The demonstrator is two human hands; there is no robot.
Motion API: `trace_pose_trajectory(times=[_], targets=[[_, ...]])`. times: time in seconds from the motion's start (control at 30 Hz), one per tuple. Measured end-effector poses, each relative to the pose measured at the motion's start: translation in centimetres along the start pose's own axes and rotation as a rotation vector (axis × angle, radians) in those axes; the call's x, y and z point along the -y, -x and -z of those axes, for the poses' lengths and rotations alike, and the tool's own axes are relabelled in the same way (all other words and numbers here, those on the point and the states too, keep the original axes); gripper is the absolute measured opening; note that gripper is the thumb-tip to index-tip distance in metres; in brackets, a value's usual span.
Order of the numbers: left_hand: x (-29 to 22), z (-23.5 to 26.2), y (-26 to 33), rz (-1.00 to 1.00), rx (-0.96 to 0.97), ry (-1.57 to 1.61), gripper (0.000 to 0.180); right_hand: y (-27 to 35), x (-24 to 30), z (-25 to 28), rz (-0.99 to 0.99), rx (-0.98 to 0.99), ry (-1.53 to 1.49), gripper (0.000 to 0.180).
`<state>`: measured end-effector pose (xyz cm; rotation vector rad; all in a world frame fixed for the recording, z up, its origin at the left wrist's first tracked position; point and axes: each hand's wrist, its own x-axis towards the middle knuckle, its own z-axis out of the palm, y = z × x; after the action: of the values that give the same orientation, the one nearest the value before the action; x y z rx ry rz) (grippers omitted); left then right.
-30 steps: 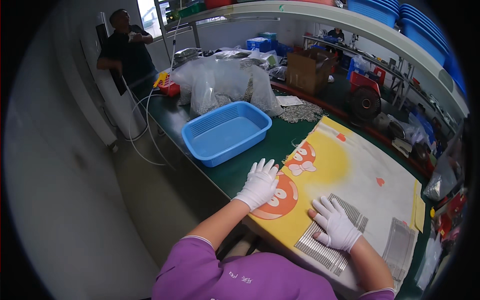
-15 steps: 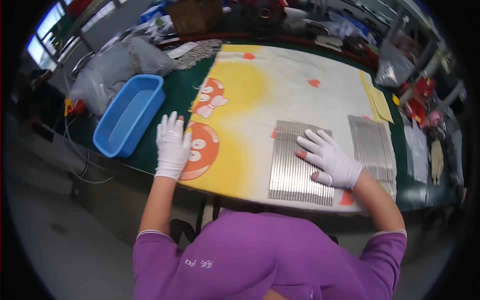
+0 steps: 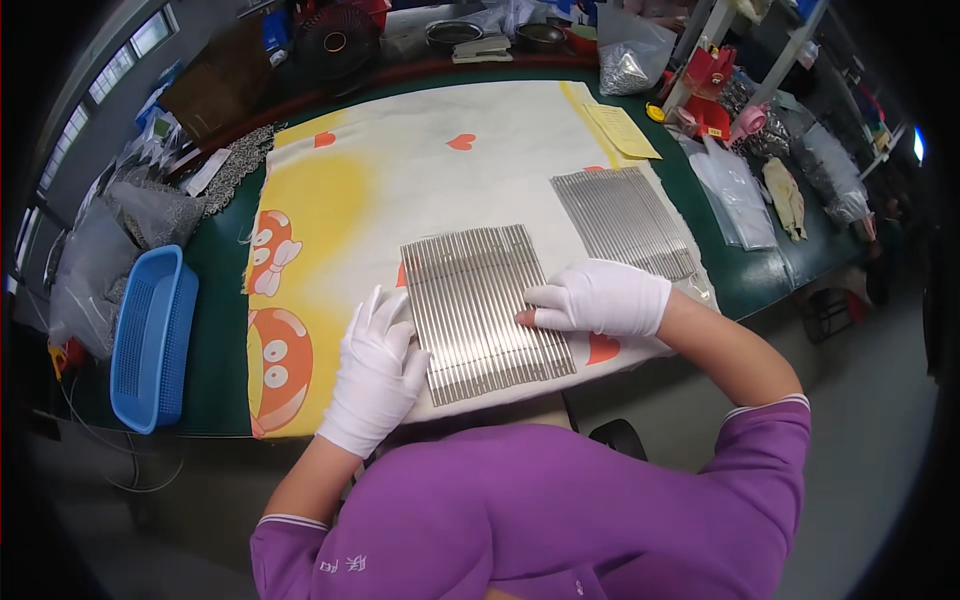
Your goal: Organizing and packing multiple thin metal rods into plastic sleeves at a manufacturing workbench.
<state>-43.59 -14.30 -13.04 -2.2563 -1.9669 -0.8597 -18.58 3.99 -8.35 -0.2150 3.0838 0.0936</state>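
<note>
A row of thin, shiny metal strips (image 3: 485, 315) lies side by side on a white and yellow printed cloth (image 3: 400, 130). At the row's left edge is my left hand (image 3: 375, 370), in a white glove, fingers apart and touching the outermost strips. My right hand (image 3: 600, 298), also gloved, has its fingers bent together, thumb and forefinger closed at the row's right edge; how many strips they grip is hidden. Beyond my right hand, a second row of metal strips (image 3: 625, 222) rests on the cloth.
At the left, a blue plastic basket (image 3: 155, 340) stands on the green table (image 3: 215, 390). A yellow paper (image 3: 622, 130) lies at the cloth's far right corner. Clear plastic bags (image 3: 735, 190) are on the right, and a dark fan (image 3: 337, 45) is at the back.
The view has turned right. My left hand has come across to the strips' left edge. My right hand has gone from lying spread on the strips to their right edge, fingers bent in.
</note>
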Motion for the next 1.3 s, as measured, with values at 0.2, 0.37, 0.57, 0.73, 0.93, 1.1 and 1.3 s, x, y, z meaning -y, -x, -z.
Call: trace_pose_trajectory(times=[0.2,0.37,0.57,0.73,0.93,1.1,1.3], targets=[[0.6,-1.3,0.5,0.079,-0.024,0.076,0.036,-1.3,-0.3,0.3,0.063,-0.024,-0.168,0.017],[0.6,-1.3,0.8,0.076,-0.031,0.106,0.041,-1.8,0.5,0.1,-0.099,0.021,-0.271,0.021],[0.0,-1.2,0.3,0.096,-0.049,0.088,0.038,-2.0,0.4,-1.8,-0.005,-0.157,-0.091,0.027],[0.1,-1.0,-0.1,0.113,0.0,0.065,0.039,-2.2,0.1,-1.4,0.016,-0.147,-0.133,0.028],[0.7,-0.4,0.7,0.116,-0.044,0.126,0.041,-2.0,0.0,-0.3,0.067,-0.092,-0.229,0.029],[0.7,-1.0,1.6,0.102,-0.091,0.141,0.044,-3.4,0.8,1.6,0.287,-0.004,0.024,0.031],[0.2,-1.3,1.9,0.114,-0.1,0.048,0.049,-5.4,1.0,1.3,0.397,-0.093,0.129,0.027]])
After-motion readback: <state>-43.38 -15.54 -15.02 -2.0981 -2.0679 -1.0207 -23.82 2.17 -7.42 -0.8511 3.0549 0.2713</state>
